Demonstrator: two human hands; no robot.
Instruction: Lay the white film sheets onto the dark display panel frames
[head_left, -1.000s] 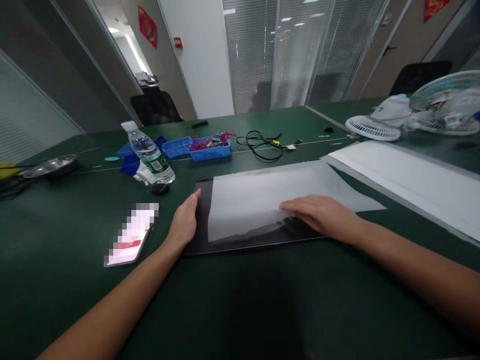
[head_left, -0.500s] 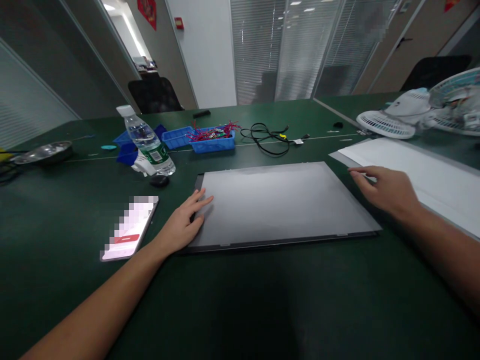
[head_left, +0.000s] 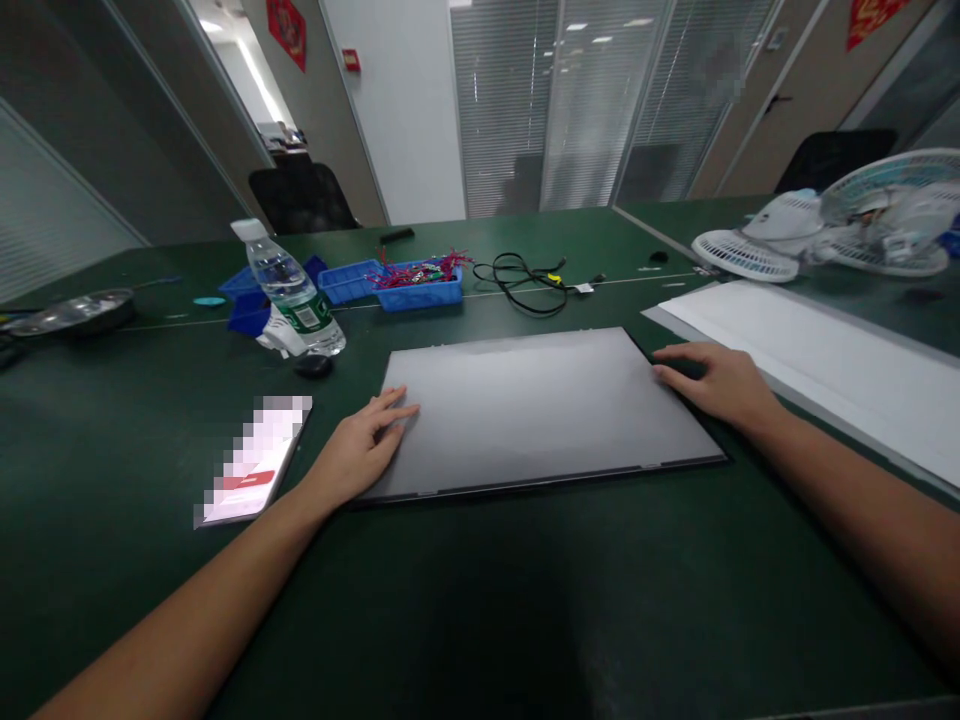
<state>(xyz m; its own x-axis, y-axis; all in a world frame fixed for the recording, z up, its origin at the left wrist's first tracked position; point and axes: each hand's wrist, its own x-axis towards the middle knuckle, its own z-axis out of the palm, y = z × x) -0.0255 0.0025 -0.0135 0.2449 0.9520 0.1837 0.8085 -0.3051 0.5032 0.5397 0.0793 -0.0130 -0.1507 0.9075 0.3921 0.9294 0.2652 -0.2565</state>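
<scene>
A flat dark panel (head_left: 679,462) lies on the green table (head_left: 480,600), covered by a grey-white sheet (head_left: 532,405). My left hand (head_left: 360,448) rests flat on the panel's left edge, fingers spread on the sheet. My right hand (head_left: 716,383) lies on the panel's right edge with its fingers stretched out toward the far right corner. Neither hand holds anything.
A phone (head_left: 251,462) lies left of my left hand. Behind it stand a water bottle (head_left: 292,295), a small dark cap (head_left: 313,366) and blue trays (head_left: 420,285) with red wires. A black cable (head_left: 525,275), white sheets (head_left: 817,360) and a fan (head_left: 840,225) lie to the right.
The loose sheet was laid flat over the panel. My right hand left the sheet's near edge, swung out to the right, and now rests on the panel's right edge. My left hand moved onto the sheet.
</scene>
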